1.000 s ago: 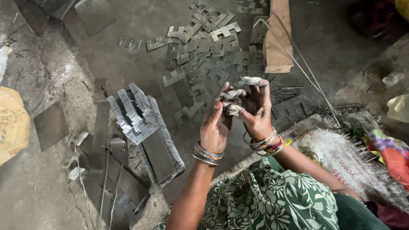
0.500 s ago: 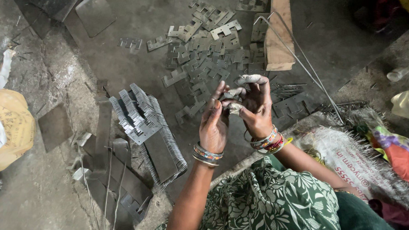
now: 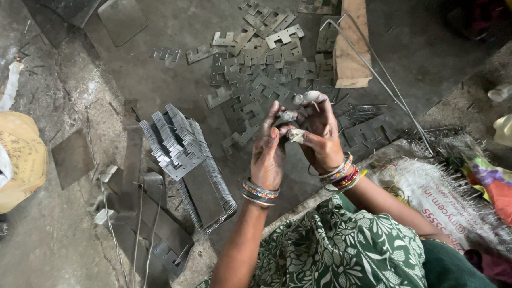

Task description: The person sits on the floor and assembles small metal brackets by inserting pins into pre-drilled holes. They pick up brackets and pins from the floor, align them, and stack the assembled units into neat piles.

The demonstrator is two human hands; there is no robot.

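A small metal piece (image 3: 294, 116) is held up between the two hands, above the scattered metal cutouts (image 3: 259, 83) on the floor. The left hand (image 3: 268, 152) is closed around its near end with fingers curled, while the right hand (image 3: 320, 136) pinches it from the other side — its fingertips are wrapped in pale cloth tape, probably as protection against sharp edges. The piece is kept close to the chest, well above the floor, where it can be seen and worked.

To the left, a stack of cutouts (image 3: 178, 147) is packed on edge, seemingly sorted apart from the loose heap. A wooden block (image 3: 350, 33) and a bent wire (image 3: 379, 69) lie beyond. The floor (image 3: 59, 256) is rough, grey and dusty — a yellow sack (image 3: 12, 163) sits at the left edge, a printed white sack (image 3: 436, 193) at the right.
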